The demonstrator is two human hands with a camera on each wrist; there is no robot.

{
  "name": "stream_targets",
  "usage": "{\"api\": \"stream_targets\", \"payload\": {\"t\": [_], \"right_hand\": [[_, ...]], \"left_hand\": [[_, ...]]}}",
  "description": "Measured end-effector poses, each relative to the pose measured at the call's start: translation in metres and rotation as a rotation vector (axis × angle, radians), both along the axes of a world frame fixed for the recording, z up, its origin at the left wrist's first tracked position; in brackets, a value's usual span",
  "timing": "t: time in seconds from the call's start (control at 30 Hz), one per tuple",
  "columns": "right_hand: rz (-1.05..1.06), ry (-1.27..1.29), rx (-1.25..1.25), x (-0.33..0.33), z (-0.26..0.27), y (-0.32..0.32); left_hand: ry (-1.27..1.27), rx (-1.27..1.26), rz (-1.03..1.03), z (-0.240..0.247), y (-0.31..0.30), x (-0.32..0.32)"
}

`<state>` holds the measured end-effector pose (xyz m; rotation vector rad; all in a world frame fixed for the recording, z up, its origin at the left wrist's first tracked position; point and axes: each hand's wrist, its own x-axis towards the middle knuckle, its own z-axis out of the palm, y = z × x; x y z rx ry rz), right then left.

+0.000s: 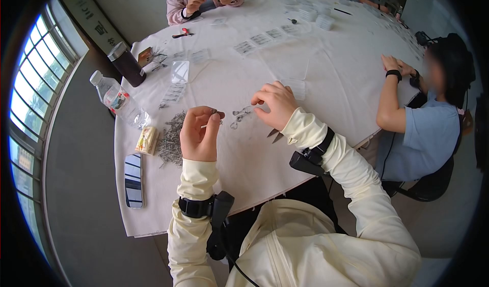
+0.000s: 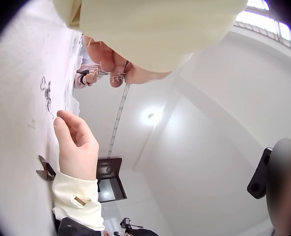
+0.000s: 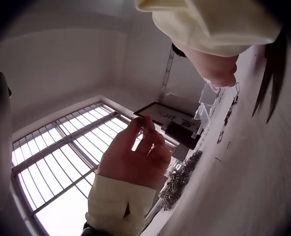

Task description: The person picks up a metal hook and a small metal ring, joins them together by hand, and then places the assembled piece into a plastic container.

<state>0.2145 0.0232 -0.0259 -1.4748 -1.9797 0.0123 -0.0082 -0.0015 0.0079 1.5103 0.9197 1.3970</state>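
My left hand (image 1: 199,137) is raised above the table and pinches a small metal piece (image 1: 215,112) between thumb and fingertips. The left wrist view shows thin wire loops (image 2: 117,77) at those fingertips. Relaxed, curved fingers mark my right hand (image 1: 277,104), low over the table just right of a few loose wire pieces (image 1: 239,116); nothing held shows clearly in it. Left of my left hand lies a heap of metal pieces (image 1: 172,140), seen also as a tangled pile (image 3: 177,184) in the right wrist view. Pointed dark blades (image 1: 275,135) stick out beneath my right wrist.
A phone (image 1: 134,180), a small yellow-white pack (image 1: 146,140), a plastic bottle (image 1: 119,99) and a dark flask (image 1: 127,65) line the left side. Clear bags (image 1: 261,38) and red-handled pliers (image 1: 183,33) lie farther back. Other people sit across and at the right.
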Motion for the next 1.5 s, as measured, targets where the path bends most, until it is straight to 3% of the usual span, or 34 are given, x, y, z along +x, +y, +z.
{"api": "stream_targets", "payload": {"t": [0.13, 0.23, 0.3, 0.53, 0.6, 0.7, 0.93, 1.0, 1.13, 1.23, 1.3, 1.43, 1.5], "right_hand": [[0.008, -0.078, -0.128, -0.001, 0.004, -0.001], [0.025, -0.01, -0.024, -0.002, 0.009, -0.002], [0.161, 0.198, 0.148, -0.002, 0.016, -0.003], [0.197, 0.295, 0.214, 0.001, 0.029, -0.006], [0.25, 0.517, -0.158, 0.001, 0.034, -0.012], [0.371, 0.487, -0.119, 0.0, 0.025, -0.009], [0.312, 0.205, 0.075, -0.004, 0.021, -0.01], [0.194, 0.304, 0.1, -0.002, 0.031, -0.012], [0.246, 0.302, 0.053, -0.001, 0.026, -0.012], [0.184, 0.473, -0.081, 0.0, 0.029, -0.012], [0.35, 0.705, -0.136, -0.001, 0.022, -0.009], [0.294, 0.672, -0.051, 0.005, 0.026, -0.009], [0.265, 0.729, -0.153, 0.009, 0.031, -0.011]], "left_hand": [[0.014, -0.009, -0.019, -0.001, -0.001, 0.002], [0.008, -0.003, -0.027, -0.003, 0.0, 0.001], [-0.006, -0.011, -0.021, -0.001, 0.0, 0.001], [0.005, -0.019, -0.02, -0.002, 0.001, 0.0], [0.032, -0.02, -0.031, -0.001, 0.002, 0.0], [0.035, -0.012, -0.039, -0.004, 0.003, 0.0], [0.062, -0.015, -0.045, -0.004, 0.004, 0.0], [0.077, -0.022, -0.042, -0.006, 0.004, -0.001], [0.058, -0.033, -0.056, -0.007, 0.003, 0.001], [0.063, -0.015, -0.048, -0.007, 0.003, 0.0], [0.078, -0.016, -0.05, -0.008, 0.004, 0.0], [0.066, -0.037, -0.066, -0.008, 0.004, 0.0], [0.072, -0.037, -0.066, -0.008, 0.004, 0.001]]}}
